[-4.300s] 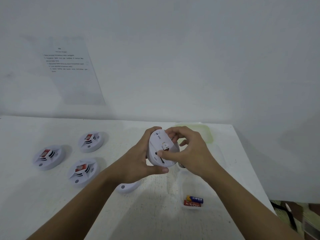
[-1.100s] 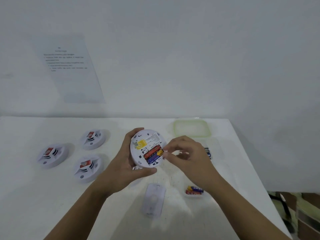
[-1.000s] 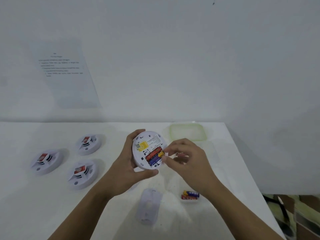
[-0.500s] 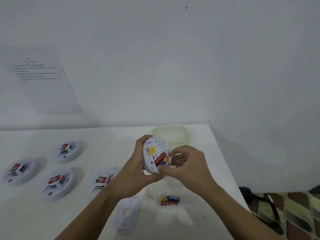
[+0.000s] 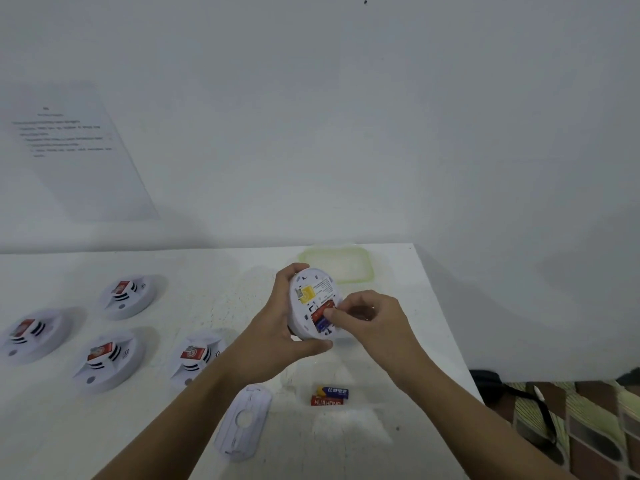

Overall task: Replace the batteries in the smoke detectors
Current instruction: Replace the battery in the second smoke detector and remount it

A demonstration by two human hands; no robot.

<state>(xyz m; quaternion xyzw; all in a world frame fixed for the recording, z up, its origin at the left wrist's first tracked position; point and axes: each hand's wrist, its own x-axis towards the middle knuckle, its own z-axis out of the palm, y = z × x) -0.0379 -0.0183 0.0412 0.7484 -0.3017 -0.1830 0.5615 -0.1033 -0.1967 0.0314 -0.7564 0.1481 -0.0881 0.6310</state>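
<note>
Left hand [image 5: 277, 327] gripping smoke detector [image 5: 313, 303], right hand [image 5: 369, 318] pinching battery [image 5: 320, 311]

Surface [image 5: 207, 278]: abuts wall. Held detector [image 5: 313, 289]: above surface, in left grip [image 5: 277, 327]; fitted batteries [image 5: 320, 317] in its back, pinched by right grip [image 5: 374, 320]. Left of left grip, on surface: nearest detector [image 5: 197, 355], middle detector [image 5: 107, 360], back detector [image 5: 126, 296], outermost detector [image 5: 33, 334]. Before both grips: mounting plate [image 5: 244, 420]; loose batteries [image 5: 330, 396] just right of it, touching side by side. Behind grips: lid [image 5: 337, 263]. Wall sheet [image 5: 76, 150]: far left, above surface
</note>
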